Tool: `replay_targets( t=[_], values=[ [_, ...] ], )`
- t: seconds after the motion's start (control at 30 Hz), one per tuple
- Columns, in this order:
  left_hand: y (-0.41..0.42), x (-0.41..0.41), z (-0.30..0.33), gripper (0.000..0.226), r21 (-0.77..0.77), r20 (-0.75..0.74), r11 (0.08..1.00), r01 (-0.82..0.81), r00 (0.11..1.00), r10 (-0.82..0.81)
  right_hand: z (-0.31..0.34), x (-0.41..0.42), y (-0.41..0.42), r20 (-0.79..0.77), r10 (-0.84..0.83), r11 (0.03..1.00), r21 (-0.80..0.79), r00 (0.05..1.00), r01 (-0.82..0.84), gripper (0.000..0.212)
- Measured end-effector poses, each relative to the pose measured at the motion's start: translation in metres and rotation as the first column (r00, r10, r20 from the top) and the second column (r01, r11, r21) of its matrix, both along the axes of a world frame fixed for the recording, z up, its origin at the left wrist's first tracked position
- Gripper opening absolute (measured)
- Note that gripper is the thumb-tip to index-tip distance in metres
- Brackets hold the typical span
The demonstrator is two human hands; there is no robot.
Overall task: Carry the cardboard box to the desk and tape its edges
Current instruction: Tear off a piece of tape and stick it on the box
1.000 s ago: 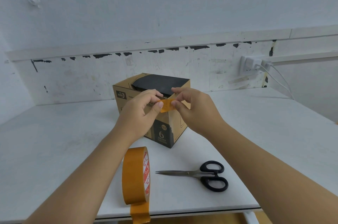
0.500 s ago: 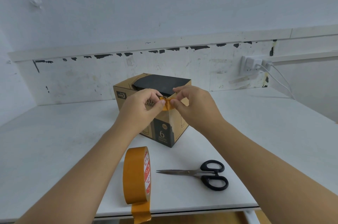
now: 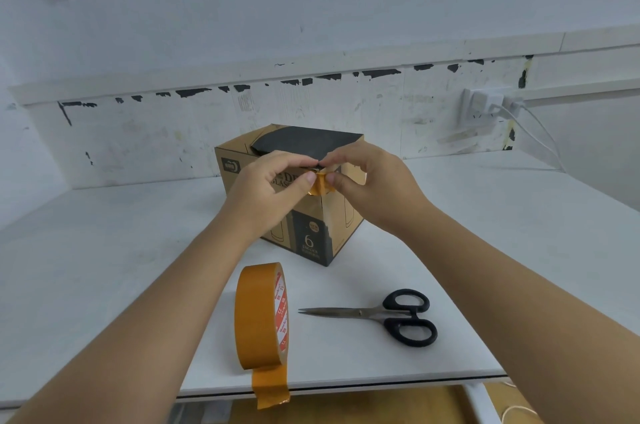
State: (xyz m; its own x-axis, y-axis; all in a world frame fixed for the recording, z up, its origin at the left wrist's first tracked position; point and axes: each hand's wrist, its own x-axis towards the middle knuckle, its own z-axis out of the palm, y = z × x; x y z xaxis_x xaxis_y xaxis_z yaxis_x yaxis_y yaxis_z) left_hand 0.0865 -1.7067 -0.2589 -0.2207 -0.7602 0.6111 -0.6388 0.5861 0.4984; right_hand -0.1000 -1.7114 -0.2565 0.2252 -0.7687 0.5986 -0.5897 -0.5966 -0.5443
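Note:
A brown cardboard box [image 3: 308, 236] with black print and a black top flap stands on the white desk [image 3: 104, 250], one corner toward me. A short orange piece of tape [image 3: 320, 185] sits against the box's near top corner. My left hand [image 3: 266, 191] and my right hand [image 3: 374, 184] both pinch that piece between thumb and fingers, thumbs almost touching. An orange tape roll [image 3: 261, 316] stands on edge near the desk's front, its loose end hanging over the edge.
Black-handled scissors [image 3: 384, 316] lie to the right of the roll, blades pointing left. A wall socket with white plugs and cables [image 3: 491, 105] is at the back right. The desk's front edge runs just below the roll.
Both hands have carried the tape piece forward and down onto the box's near top corner, and my thumbs have come closer together. Roll and scissors have not moved.

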Motion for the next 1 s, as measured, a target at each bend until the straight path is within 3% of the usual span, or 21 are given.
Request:
replay_targets(
  t=[0.4, 0.5, 0.63, 0.8, 1.0],
  values=[
    [-0.001, -0.003, -0.003, 0.025, -0.058, -0.021, 0.998, -0.023, 1.000, 0.022, -0.005, -0.001, 0.001, 0.036, 0.016, 1.000, -0.019, 0.999, -0.016, 0.028],
    [-0.001, -0.005, -0.003, 0.024, -0.081, -0.021, 0.996, -0.024, 1.000, 0.022, -0.005, 0.002, -0.001, 0.056, 0.015, 0.999, -0.036, 0.998, -0.013, 0.022],
    [-0.004, -0.004, -0.001, 0.015, -0.072, -0.024, 0.997, 0.004, 1.000, -0.006, -0.001, -0.001, -0.006, 0.073, 0.100, 0.995, -0.033, 0.992, -0.098, 0.014],
    [-0.012, 0.001, 0.001, 0.007, -0.026, 0.022, 0.997, 0.068, 0.997, -0.067, 0.007, -0.007, -0.018, -0.012, 0.204, 0.979, -0.016, 0.979, -0.205, 0.015],
    [-0.014, -0.002, -0.003, 0.009, -0.038, 0.055, 0.997, 0.074, 0.996, -0.072, -0.002, -0.005, -0.023, 0.085, 0.311, 0.950, 0.003, 0.946, -0.313, 0.006]
  ],
)
